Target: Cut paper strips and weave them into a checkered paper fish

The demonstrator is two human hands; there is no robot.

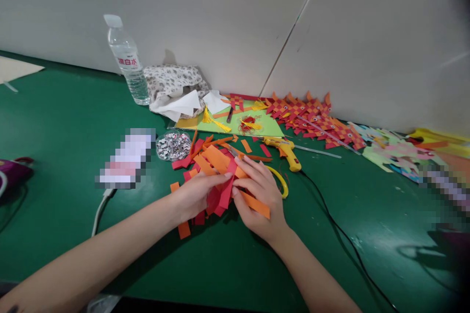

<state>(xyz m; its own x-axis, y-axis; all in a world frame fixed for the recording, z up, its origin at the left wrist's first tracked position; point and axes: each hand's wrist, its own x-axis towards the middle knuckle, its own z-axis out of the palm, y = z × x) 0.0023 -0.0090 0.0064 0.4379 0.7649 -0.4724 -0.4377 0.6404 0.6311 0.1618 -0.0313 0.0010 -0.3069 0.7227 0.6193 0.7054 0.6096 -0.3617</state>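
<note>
Red and orange paper strips (226,194) lie interlaced between my two hands over the table. My left hand (196,193) grips them from the left, thumb stretched across the top, its other fingers hidden beneath the paper. From the other side my right hand (260,198) pinches the strips, an orange one sticking out under its fingers. More loose strips (184,230) lie beneath and around both hands. Partly behind my right hand are scissors with a yellow handle (283,183). A yellow glue gun (284,149) lies just beyond them.
A round container of googly eyes (172,145) and a phone (128,159) on a cable are to the left. Behind stand a water bottle (128,61) and a tissue pouch (176,83). Woven paper fish (308,115) are piled by the wall. The glue gun's black cord (330,220) runs right.
</note>
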